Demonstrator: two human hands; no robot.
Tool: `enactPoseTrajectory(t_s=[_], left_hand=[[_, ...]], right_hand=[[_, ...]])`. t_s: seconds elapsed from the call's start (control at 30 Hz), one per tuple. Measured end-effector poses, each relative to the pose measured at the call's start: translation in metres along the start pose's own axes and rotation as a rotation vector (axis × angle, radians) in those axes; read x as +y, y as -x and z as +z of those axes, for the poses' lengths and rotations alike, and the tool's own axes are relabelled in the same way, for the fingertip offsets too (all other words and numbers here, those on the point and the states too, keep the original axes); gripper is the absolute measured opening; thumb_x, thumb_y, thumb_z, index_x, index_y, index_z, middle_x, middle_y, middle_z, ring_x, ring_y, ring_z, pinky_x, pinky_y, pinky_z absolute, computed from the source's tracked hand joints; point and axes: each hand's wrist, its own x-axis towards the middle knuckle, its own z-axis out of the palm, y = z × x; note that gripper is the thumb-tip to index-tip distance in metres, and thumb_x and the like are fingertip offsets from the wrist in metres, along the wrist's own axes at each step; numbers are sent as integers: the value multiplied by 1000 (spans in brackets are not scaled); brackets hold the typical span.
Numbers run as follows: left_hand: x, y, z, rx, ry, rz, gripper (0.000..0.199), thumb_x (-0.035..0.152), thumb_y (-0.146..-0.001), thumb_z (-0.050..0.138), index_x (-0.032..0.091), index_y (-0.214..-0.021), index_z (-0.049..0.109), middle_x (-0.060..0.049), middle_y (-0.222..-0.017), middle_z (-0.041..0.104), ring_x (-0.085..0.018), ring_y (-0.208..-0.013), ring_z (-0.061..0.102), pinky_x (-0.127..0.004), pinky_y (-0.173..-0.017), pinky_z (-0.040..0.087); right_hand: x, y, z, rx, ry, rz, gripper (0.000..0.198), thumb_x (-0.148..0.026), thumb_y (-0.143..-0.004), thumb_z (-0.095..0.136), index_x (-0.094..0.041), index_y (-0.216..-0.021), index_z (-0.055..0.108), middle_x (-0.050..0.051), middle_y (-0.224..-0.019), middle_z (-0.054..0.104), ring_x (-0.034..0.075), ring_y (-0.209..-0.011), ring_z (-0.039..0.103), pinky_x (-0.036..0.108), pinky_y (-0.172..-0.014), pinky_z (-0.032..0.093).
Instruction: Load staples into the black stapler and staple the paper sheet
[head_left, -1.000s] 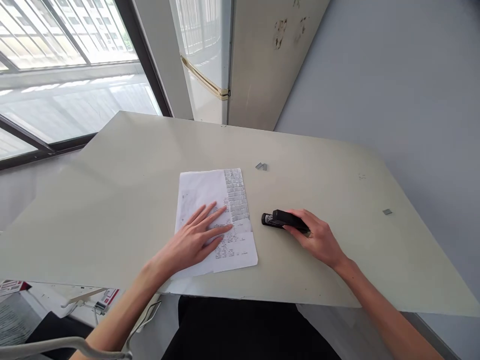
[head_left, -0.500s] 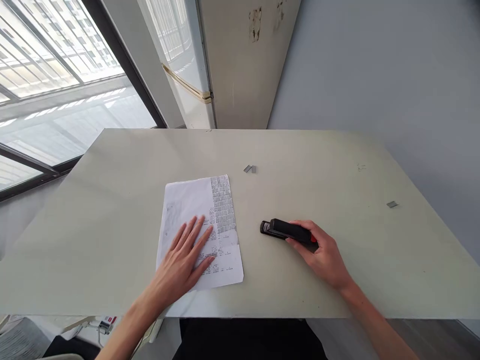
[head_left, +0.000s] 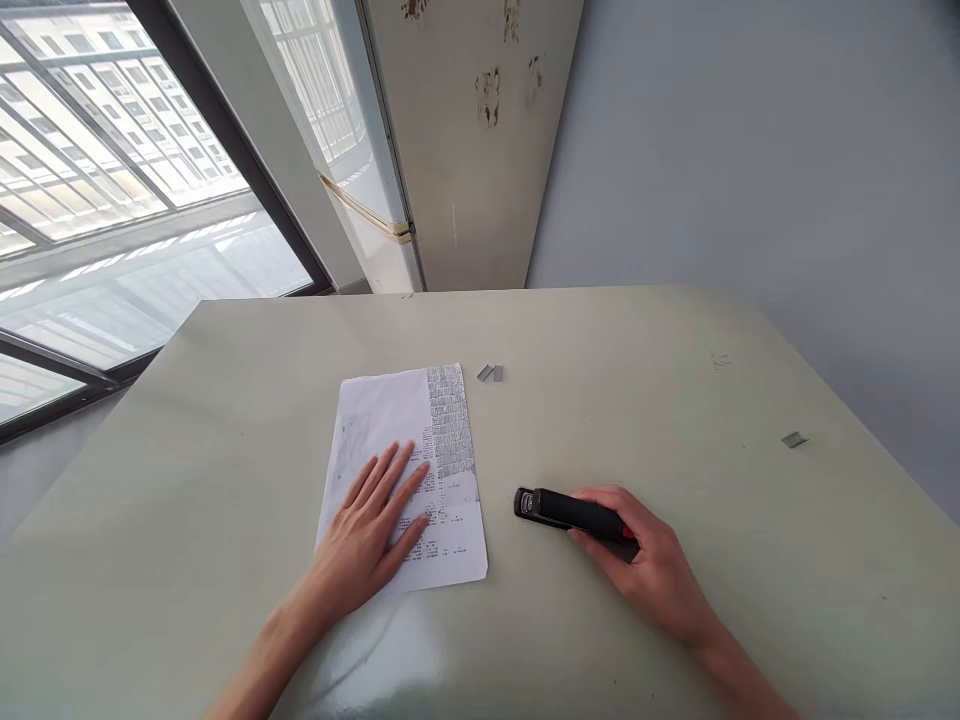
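A printed sheet of paper (head_left: pixel 442 540), possibly more than one, lies on the table left of centre, with a dense block of print along its upper right edge. My left hand (head_left: pixel 367 535) rests flat on it, fingers spread, covering its lower left part. To the right of the paper, a black stapler (head_left: pixel 574 510) with a bit of red near its back end points left. My right hand (head_left: pixel 649 550) grips its rear part between thumb and fingers. The stapler is apart from the paper; whether it touches the table I cannot tell.
Small strips of staples (head_left: pixel 491 373) lie just beyond the paper's top right corner. Another staple strip (head_left: pixel 794 440) sits far right on the pale table (head_left: pixel 262 420). Behind the table stand a fridge (head_left: pixel 465 180) and a grey wall (head_left: pixel 712 150); a window (head_left: pixel 112 130) is at left.
The camera view has tilted up, so most things appear lower. The stapler in my right hand has come slightly nearer the table's front edge. My left hand stays flat on the paper.
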Motion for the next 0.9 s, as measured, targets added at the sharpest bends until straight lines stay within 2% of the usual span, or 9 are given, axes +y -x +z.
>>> enactPoseTrajectory(t_s=[0.2,0.33,0.4,0.5,0.6,0.73,0.83,0.9], left_hand=[[0,-1,0,-5,-10,-3,68,41,-111,46,31,-172,16,-6,-177,17,-34,-162,20,-60,-130,28],[8,13,-3,0,-18,18,69,41,-110,47,30,-172,17,-6,-177,19,-35,-161,23,-59,-129,29],[17,26,-6,2,-28,34,70,40,-110,48,29,-172,19,-6,-176,21,-35,-160,25,-58,-129,31],[37,45,-9,-5,-48,49,68,39,-110,47,27,-171,21,-7,-176,23,-35,-160,26,-56,-128,34],[58,49,-5,-10,-53,88,66,38,-111,44,27,-171,20,-7,-175,25,-34,-161,26,-56,-127,36],[88,16,14,0,-16,188,67,38,-109,50,23,-170,24,-10,-175,25,-34,-161,24,-56,-127,36],[117,-32,36,19,47,243,60,41,-109,49,20,-164,38,-13,-174,28,-34,-161,24,-56,-129,34],[142,-71,54,22,120,252,56,45,-109,48,16,-157,47,-16,-171,36,-35,-160,29,-57,-129,33]], right_hand=[[-3,0,-2,-3,-32,32,24,-48,-99,66,-32,-116,71,5,-113,75,24,-100,72,35,-82,62],[-4,0,-4,6,-94,83,25,-50,-96,69,-30,-111,73,5,-103,75,23,-90,70,34,-78,60],[-4,2,-5,35,-141,121,29,-52,-94,71,-28,-109,73,4,-95,74,22,-83,67,33,-74,59],[-4,5,-9,125,-190,183,33,-57,-89,75,-27,-102,74,2,-82,69,20,-69,60,30,-61,54],[-9,11,-16,206,-212,236,38,-60,-82,79,-27,-100,76,1,-78,67,19,-63,55,29,-52,49],[-24,18,-30,302,-235,277,39,-59,-82,79,-28,-105,77,1,-78,68,19,-65,55,28,-53,48],[-32,20,-40,348,-230,265,41,-58,-83,79,-26,-107,76,1,-78,69,19,-67,57,28,-57,50],[-34,20,-44,368,-218,251,42,-58,-83,79,-24,-108,76,2,-81,70,19,-69,59,28,-59,51]])
